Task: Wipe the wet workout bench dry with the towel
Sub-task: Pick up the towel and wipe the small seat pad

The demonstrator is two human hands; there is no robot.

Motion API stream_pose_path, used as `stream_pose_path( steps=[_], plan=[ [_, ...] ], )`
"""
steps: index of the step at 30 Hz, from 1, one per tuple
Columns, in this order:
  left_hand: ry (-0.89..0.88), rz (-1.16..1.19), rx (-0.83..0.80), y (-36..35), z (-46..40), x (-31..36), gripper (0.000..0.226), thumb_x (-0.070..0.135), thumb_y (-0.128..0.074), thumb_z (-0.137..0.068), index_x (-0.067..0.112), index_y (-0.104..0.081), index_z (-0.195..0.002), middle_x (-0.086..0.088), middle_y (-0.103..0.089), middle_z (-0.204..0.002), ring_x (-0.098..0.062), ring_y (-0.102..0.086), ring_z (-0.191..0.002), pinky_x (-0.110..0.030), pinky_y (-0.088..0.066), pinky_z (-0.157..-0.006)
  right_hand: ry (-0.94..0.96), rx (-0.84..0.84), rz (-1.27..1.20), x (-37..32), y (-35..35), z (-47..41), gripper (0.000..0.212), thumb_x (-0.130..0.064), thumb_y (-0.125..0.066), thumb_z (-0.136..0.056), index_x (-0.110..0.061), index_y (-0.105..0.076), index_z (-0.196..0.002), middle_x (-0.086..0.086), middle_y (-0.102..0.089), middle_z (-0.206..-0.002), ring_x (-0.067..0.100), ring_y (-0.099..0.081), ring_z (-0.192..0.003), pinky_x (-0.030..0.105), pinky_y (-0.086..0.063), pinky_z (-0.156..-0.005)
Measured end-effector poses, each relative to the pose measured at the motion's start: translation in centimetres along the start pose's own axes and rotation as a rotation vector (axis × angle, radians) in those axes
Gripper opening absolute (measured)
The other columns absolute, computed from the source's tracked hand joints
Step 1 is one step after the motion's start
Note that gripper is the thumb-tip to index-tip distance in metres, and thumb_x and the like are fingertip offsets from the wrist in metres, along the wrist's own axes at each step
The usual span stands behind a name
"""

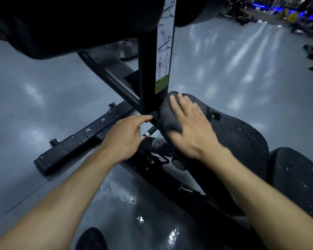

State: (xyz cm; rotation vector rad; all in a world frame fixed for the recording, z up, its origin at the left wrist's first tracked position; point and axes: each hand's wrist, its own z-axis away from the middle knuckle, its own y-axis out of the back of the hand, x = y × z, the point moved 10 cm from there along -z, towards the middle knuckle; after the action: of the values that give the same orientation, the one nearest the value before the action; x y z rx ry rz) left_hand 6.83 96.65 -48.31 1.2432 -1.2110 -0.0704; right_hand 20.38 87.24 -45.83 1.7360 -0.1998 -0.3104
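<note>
The black padded bench seat (242, 139) runs from centre to lower right, speckled with water drops. A dark grey towel (168, 116) lies over the seat's narrow front end. My right hand (190, 127) presses flat on the towel with the fingers spread. My left hand (123, 138) is left of the seat, its fingers curled, with the fingertips touching a black bar of the frame (154, 117). A second wet black pad (296, 179) shows at the right edge.
A black upright post (148, 69) with an instruction sticker (163, 56) rises just behind the towel. A black foot bar (76, 141) lies on the grey floor at left. A puddle (126, 195) glints on the floor below. My shoe (91, 239) is at the bottom edge.
</note>
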Motion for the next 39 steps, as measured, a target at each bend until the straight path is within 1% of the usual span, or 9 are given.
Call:
stream_pose_path(
  steps=[3,11,17,22,25,29,32,35,39],
  plan=[
    [0.014,0.003,0.008,-0.3,-0.2,0.1,0.055,0.003,-0.039,-0.1,0.038,-0.056,-0.138,0.013,-0.06,-0.138,-0.017,-0.06,-0.121,-0.043,-0.05,-0.098,-0.149,0.029,-0.206,3.0,1.8,-4.9,0.08,-0.053,-0.035,-0.084,-0.016,-0.037,-0.154,0.012,-0.037,-0.16,0.029,-0.031,-0.148,0.043,-0.021,-0.122],
    [0.054,-0.012,0.072,0.0,-1.9,0.0,0.059,0.007,-0.038,-0.088,0.047,-0.059,-0.125,0.013,-0.07,-0.12,-0.019,-0.068,-0.103,-0.043,-0.055,-0.088,0.258,0.002,-0.091,-2.1,0.5,4.1,0.085,-0.044,-0.038,-0.08,-0.029,-0.022,-0.161,-0.005,-0.006,-0.171,0.012,0.001,-0.158,0.032,0.003,-0.127],
    [0.009,0.001,0.037,-0.8,-1.7,1.2,0.057,0.001,-0.039,-0.097,0.037,-0.06,-0.136,0.007,-0.066,-0.125,-0.018,-0.062,-0.115,-0.043,-0.051,-0.098,-0.278,0.094,-0.353,6.4,2.3,-5.8,0.045,-0.044,-0.043,-0.084,-0.026,-0.06,-0.122,0.007,-0.062,-0.135,0.03,-0.052,-0.128,0.037,-0.037,-0.101],
    [-0.08,0.02,0.071,-0.6,-2.4,2.1,0.056,-0.002,-0.043,-0.093,0.034,-0.065,-0.129,0.009,-0.07,-0.118,-0.02,-0.065,-0.107,-0.04,-0.052,-0.091,0.049,0.066,-0.152,-0.7,0.9,0.4,0.077,-0.047,-0.04,-0.087,-0.032,-0.022,-0.161,-0.003,-0.011,-0.171,0.013,-0.004,-0.158,0.034,0.001,-0.127],
    [-0.043,0.023,0.079,-0.5,-2.9,1.5,0.053,-0.001,-0.045,-0.096,0.034,-0.067,-0.128,0.015,-0.069,-0.111,-0.006,-0.062,-0.094,-0.025,-0.046,-0.08,0.159,0.048,-0.217,0.0,1.2,3.2,0.075,-0.04,-0.044,-0.088,-0.034,-0.023,-0.161,-0.009,-0.011,-0.17,0.007,-0.004,-0.156,0.028,0.002,-0.126],
    [-0.03,0.015,0.026,-0.5,-2.1,1.9,0.055,0.0,-0.041,-0.099,0.037,-0.062,-0.135,0.014,-0.057,-0.104,-0.002,-0.055,-0.088,-0.024,-0.041,-0.077,-0.288,0.07,-0.432,8.4,2.1,-2.8,0.047,-0.04,-0.049,-0.089,-0.025,-0.061,-0.131,0.006,-0.06,-0.139,0.028,-0.051,-0.131,0.035,-0.038,-0.103],
    [-0.037,0.004,0.008,-0.5,-1.6,2.0,0.056,0.0,-0.04,-0.1,0.037,-0.06,-0.137,0.012,-0.057,-0.106,-0.007,-0.055,-0.098,-0.029,-0.044,-0.085,-0.517,0.056,-0.341,9.8,1.6,-5.4,0.04,-0.045,-0.042,-0.097,-0.017,-0.062,-0.117,0.017,-0.065,-0.123,0.037,-0.057,-0.111,0.042,-0.039,-0.09],
    [-0.073,-0.002,0.028,-0.5,-1.8,2.1,0.053,0.001,-0.041,-0.099,0.034,-0.061,-0.136,0.009,-0.064,-0.113,-0.012,-0.06,-0.106,-0.032,-0.048,-0.089,-0.193,0.103,-0.282,3.8,2.2,-3.0,0.061,-0.043,-0.044,-0.094,-0.026,-0.042,-0.152,0.007,-0.036,-0.163,0.025,-0.031,-0.15,0.036,-0.017,-0.122],
    [-0.103,-0.014,0.069,-0.4,-2.4,2.7,0.047,0.001,-0.044,-0.099,0.027,-0.064,-0.133,0.005,-0.068,-0.126,-0.017,-0.062,-0.115,-0.031,-0.047,-0.094,0.162,0.065,-0.161,0.0,1.1,5.1,0.078,-0.041,-0.046,-0.088,-0.034,-0.02,-0.161,-0.008,-0.009,-0.171,0.008,0.0,-0.157,0.031,0.003,-0.127]
  ],
)
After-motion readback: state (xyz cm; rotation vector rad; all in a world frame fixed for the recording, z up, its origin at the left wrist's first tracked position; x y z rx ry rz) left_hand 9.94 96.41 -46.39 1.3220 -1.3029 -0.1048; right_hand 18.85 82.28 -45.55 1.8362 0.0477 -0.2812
